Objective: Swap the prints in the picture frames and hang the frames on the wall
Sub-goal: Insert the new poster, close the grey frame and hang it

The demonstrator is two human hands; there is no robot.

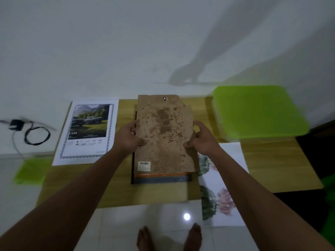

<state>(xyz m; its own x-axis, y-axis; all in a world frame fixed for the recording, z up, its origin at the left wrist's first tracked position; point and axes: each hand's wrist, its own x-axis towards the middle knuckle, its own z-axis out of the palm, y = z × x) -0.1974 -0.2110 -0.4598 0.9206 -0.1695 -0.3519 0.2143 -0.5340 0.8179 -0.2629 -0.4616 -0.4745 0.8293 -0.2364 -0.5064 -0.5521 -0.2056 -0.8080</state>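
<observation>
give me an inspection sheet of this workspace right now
surface: wooden table, low, on the floor
job's things: stained brown backing board held above a dark frame; truck print lies to its left, floral print to its right, overhanging the table edge
clutter: green plastic piece far right; blurred green sheet on the floor, left
grippers: left hand and right hand grip the board's side edges
cables: black charger with coiled cable, left
surroundings: white wall, tiled floor, bare feet

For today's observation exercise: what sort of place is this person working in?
Probably a room at home: a wooden table on a glossy tiled floor, bare feet, a plain white wall behind.
</observation>
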